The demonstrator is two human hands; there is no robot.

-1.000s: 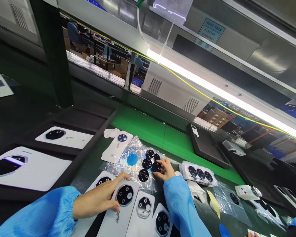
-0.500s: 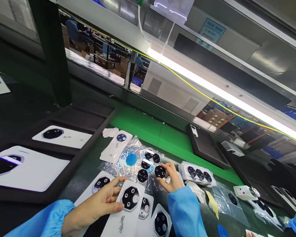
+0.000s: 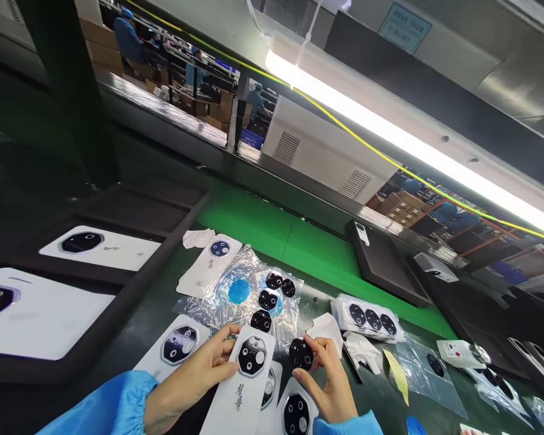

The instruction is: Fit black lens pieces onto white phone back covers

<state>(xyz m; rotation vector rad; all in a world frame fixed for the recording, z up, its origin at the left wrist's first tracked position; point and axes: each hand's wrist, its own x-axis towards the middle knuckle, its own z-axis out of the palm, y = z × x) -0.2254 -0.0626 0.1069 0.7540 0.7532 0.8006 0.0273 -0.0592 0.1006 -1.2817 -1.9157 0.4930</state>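
My left hand (image 3: 199,374) grips the edge of a white phone back panel (image 3: 240,399), whose black octagonal camera area faces up. Between the thumb and fingers of my right hand (image 3: 326,371) is a black lens disc (image 3: 301,354), held just right of that panel. Other white panels (image 3: 296,413) lie beneath and beside it, partly covered. Beyond my hands, several loose black discs (image 3: 268,299) and a round blue film (image 3: 239,290) rest on crinkled clear plastic (image 3: 226,305).
Black trays (image 3: 163,260) with white panels stand at the left. To the right are a wrapped stack of panels (image 3: 367,317), white cloth (image 3: 364,352), a yellow slip (image 3: 396,376), a white bottle (image 3: 457,353) and black trays. A person's fingertips (image 3: 469,429) show at the lower right.
My right hand has lifted the black disc off the plastic and brought it down and nearer to me, beside the panel. The held panel has shifted slightly right, and the camera view has moved.
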